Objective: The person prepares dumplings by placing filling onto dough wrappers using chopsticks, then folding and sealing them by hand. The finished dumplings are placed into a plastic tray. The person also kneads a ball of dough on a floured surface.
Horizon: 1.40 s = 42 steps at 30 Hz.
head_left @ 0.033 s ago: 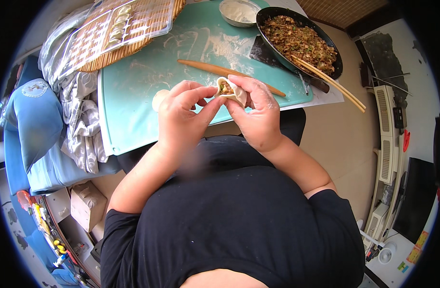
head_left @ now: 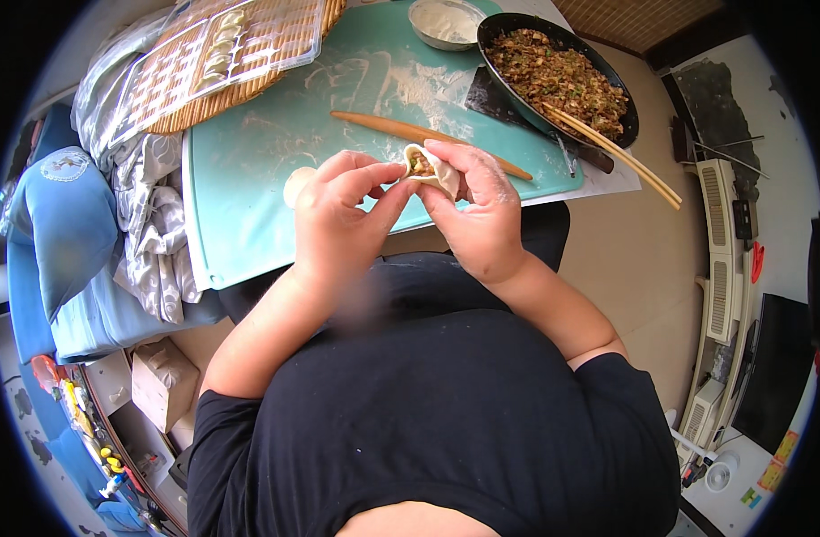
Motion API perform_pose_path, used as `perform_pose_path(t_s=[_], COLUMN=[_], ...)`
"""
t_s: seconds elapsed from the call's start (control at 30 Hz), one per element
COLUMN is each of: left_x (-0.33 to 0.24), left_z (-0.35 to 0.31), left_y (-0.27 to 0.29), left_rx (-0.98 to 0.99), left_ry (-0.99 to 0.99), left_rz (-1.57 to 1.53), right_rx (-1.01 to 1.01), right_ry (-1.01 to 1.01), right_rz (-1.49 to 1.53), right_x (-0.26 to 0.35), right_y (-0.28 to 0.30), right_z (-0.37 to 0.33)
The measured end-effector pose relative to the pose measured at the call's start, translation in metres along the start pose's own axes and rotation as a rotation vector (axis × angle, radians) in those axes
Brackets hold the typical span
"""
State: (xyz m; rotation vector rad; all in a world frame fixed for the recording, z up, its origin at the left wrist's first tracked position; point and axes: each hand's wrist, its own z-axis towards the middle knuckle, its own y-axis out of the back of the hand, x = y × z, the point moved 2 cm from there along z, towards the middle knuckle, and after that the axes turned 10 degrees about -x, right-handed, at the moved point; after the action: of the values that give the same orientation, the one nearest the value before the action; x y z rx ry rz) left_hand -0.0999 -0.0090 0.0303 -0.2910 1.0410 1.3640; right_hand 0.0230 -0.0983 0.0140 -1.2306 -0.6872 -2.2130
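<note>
Between my two hands is a dumpling [head_left: 439,173], its wrapper folded partway round a brown and green filling that shows at the left side. My left hand [head_left: 343,201] pinches the wrapper's left edge between thumb and fingertips. Floury fingers of my right hand [head_left: 482,201] close round its right side, the thumb below. Just beyond lies a wooden rolling pin [head_left: 383,123], slanting across the floured turquoise mat [head_left: 249,197]. Beside my left hand, a round dough wrapper [head_left: 297,186] rests on the mat, partly hidden by the hand.
At the far right a black pan [head_left: 632,121] holds minced filling, with chopsticks [head_left: 611,154] sticking out over its near side. A bowl of flour [head_left: 447,24] stands at the back. Far left, several dumplings sit in a clear tray [head_left: 280,45] on a woven mat [head_left: 173,116].
</note>
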Motion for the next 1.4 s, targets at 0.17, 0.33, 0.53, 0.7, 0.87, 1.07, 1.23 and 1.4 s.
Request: perform_pose_path(t_s=[0.17,0.33,0.53,0.7,0.87,1.07,1.23,1.4], left_x=[0.001,0.001,-0.002,0.019,0.025,0.016,0.006,0.008], left_z=[-0.001,0.000,0.004,0.008,0.009,0.003,-0.001,-0.003], left_y=[-0.001,-0.002,0.004,0.001,0.002,-0.002,0.000,-0.002], left_rx=[-0.052,-0.022,0.043,0.108,0.200,0.071,0.093,0.002], left_ry=[-0.070,-0.265,-0.110,0.228,0.297,0.343,0.034,-0.047], left_rz=[0.049,0.133,0.009,-0.415,-0.484,-0.472,-0.237,-0.145], right_rx=[0.004,0.012,0.037,0.181,0.232,0.210,0.119,0.082], right_ry=[-0.014,-0.096,-0.316,-0.500,-0.532,-0.534,-0.496,-0.459], right_rz=[-0.006,0.073,0.373,0.544,0.574,0.491,0.486,0.482], right_x=[0.003,-0.003,-0.005,0.002,0.000,0.003,0.001,-0.003], right_y=[-0.001,-0.003,-0.001,0.005,0.005,0.001,-0.001,-0.006], right_z=[-0.001,-0.005,-0.004,0.000,-0.002,0.000,-0.002,-0.006])
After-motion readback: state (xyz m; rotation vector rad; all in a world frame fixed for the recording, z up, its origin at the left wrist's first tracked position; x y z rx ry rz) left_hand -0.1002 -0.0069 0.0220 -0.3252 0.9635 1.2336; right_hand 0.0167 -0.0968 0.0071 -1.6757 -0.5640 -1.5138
